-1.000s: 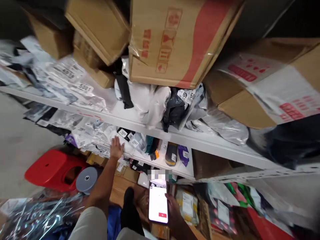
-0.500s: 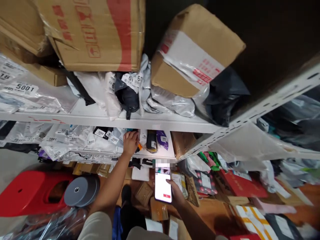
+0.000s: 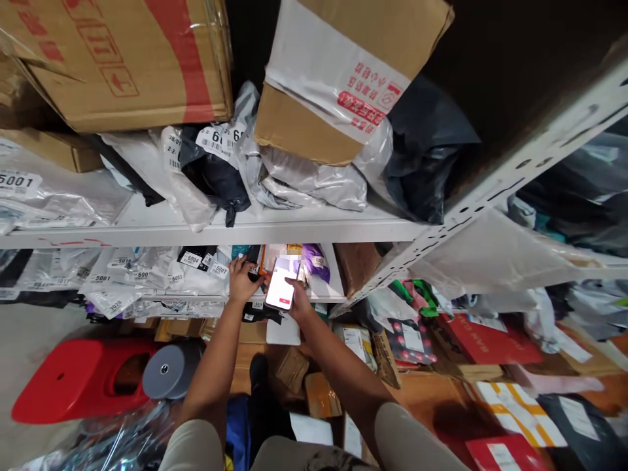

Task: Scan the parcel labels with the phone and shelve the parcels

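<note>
Phone point(image 3: 280, 289), top pixelated, in pinching right grip point(image 3: 299, 303); left grip point(image 3: 242, 282) of unclear closure.

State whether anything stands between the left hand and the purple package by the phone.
Yes: as the camera sees it, the phone in the right hand stands between the left hand and the purple package.

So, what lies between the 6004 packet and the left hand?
The head view shows the 6007 packet there, plus another label, too small to read.
</note>
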Demonstrator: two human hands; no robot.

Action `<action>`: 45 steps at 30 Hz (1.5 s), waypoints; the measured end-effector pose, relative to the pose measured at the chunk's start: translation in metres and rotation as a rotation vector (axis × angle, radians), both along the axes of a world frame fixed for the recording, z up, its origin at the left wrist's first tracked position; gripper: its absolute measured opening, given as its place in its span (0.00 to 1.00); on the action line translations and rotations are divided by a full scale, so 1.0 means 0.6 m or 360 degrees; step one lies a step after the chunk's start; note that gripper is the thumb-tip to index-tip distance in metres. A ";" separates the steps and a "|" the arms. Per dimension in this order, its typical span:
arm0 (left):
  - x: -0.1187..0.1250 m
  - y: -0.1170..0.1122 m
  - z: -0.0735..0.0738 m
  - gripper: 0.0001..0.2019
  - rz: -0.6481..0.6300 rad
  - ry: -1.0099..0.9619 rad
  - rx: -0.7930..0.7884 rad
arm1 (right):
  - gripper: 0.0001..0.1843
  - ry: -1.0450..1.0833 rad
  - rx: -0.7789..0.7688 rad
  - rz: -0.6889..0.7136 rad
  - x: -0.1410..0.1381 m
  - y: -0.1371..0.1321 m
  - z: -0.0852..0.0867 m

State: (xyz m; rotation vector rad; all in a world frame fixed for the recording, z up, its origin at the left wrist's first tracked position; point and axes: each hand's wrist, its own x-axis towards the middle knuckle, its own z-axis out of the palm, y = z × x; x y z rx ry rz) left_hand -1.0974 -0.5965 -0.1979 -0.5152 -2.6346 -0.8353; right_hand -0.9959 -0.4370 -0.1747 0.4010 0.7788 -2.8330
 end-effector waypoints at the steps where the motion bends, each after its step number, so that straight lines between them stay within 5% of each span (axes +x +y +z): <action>1: -0.001 -0.008 0.000 0.15 0.0002 -0.0004 0.0018 | 0.17 0.0024 -0.0020 -0.0041 -0.010 -0.002 0.000; 6: 0.002 -0.025 0.019 0.19 0.0116 -0.0061 0.0016 | 0.24 0.0086 -0.0066 -0.0149 -0.009 0.021 0.007; 11: -0.010 0.040 0.048 0.16 0.0042 -0.0258 -0.0136 | 0.25 0.0055 -0.0036 -0.0203 -0.001 0.034 0.003; 16: -0.057 0.085 0.066 0.07 0.0206 -0.0552 -0.0128 | 0.22 -0.0064 0.0076 -0.0181 -0.002 0.035 -0.004; 21: -0.023 0.057 0.122 0.13 0.0060 -0.0483 0.0152 | 0.19 -0.0124 0.0136 -0.0146 -0.004 0.024 0.010; 25: 0.077 -0.020 0.129 0.22 0.0053 -0.0374 0.0641 | 0.24 -0.0149 0.0148 -0.0076 0.011 0.019 0.016; 27: 0.130 -0.061 0.104 0.22 0.0143 -0.0475 0.1380 | 0.24 -0.0203 0.0180 -0.0032 0.040 0.025 0.010; 29: 0.181 -0.093 0.075 0.24 0.0230 -0.0602 0.1940 | 0.23 -0.0271 0.0230 0.0019 0.088 0.040 0.002; 32: 0.262 -0.111 0.054 0.25 0.0324 -0.0709 0.2180 | 0.24 -0.0360 0.0305 0.0108 0.198 0.084 -0.001; 35: 0.369 -0.092 0.079 0.23 0.0315 -0.0658 0.2150 | 0.24 -0.0424 0.0355 0.0212 0.335 0.152 0.013; 39: 0.558 -0.014 0.146 0.24 0.0384 -0.0442 0.2195 | 0.24 -0.0458 0.0394 0.0397 0.507 0.248 0.055; 45: 0.819 0.100 0.223 0.24 0.0596 -0.0172 0.2260 | 0.26 -0.0443 0.0423 0.0647 0.656 0.319 0.122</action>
